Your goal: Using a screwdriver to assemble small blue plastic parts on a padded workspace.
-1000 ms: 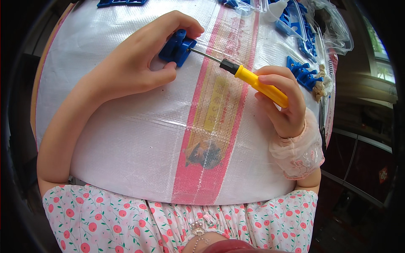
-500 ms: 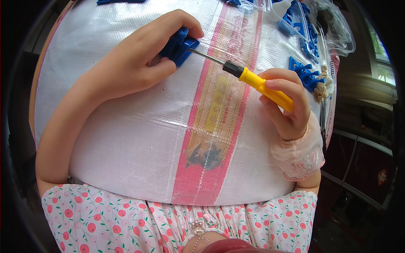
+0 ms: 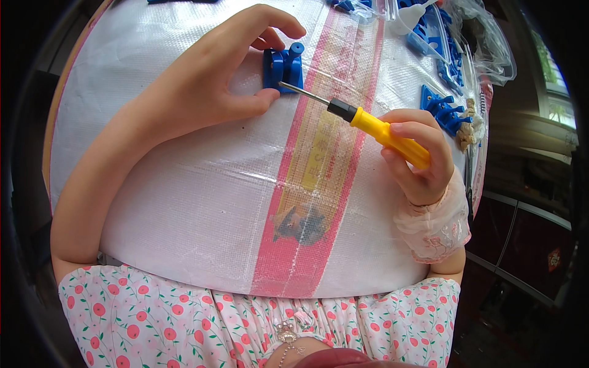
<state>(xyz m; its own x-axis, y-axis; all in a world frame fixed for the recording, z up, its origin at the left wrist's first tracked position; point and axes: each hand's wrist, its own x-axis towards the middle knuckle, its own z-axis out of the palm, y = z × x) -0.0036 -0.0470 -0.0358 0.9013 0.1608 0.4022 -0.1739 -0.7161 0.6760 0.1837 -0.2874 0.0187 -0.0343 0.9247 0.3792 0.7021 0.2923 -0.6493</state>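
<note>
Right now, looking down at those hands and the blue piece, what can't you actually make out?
- Screwdriver tip: it ends against the blue plastic part; any screw is too small to tell.
- Blue part's left side: hidden under the left hand.
- Handle's rear end: covered by the right hand.
- More blue pieces and clear bags: bent by the fisheye rim, partly cut off by the top edge.

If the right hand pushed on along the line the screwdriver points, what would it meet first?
Probably the blue plastic part pinned by the left hand: the right hand aims the screwdriver there, its tip apparently touching already.
</note>
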